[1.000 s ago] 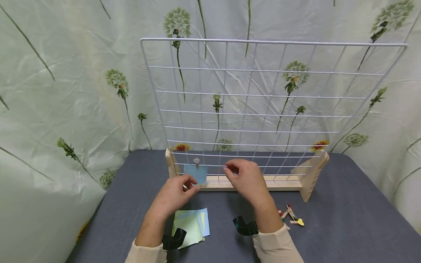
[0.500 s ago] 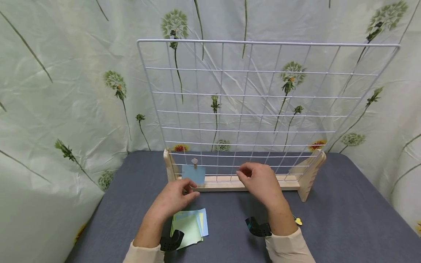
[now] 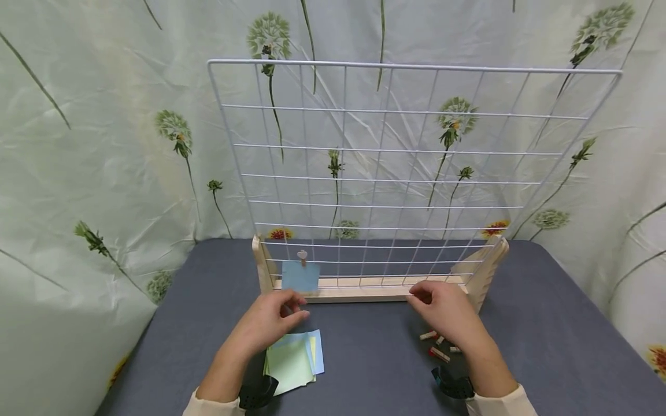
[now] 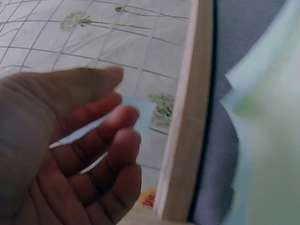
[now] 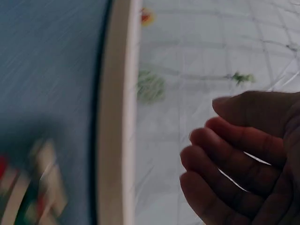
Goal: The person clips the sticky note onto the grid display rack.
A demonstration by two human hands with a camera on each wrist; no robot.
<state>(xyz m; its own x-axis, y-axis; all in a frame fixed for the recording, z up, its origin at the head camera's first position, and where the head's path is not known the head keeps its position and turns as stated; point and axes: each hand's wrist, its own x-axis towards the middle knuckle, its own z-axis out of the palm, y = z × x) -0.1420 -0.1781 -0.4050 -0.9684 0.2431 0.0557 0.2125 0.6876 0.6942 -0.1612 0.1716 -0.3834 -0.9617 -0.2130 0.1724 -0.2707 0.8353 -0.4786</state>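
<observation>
A blue paper note hangs at the lower left of the white wire grid, held by a clothespin with a heart on it. Just below that note is my left hand, its fingers loosely bent and nothing between them. My right hand is over the right part of the table, beside several small wooden clothespins; its fingers are relaxed and bare in the right wrist view. A stack of green and blue paper notes lies on the table near my left wrist.
The grid stands in a wooden base with an upright support at each end. The dark grey table runs forward to a pale curtain printed with dandelions.
My right hand has moved right and toward me, from in front of the grid to near the clothespins. The left hand has drawn slightly down, away from the hanging note.
</observation>
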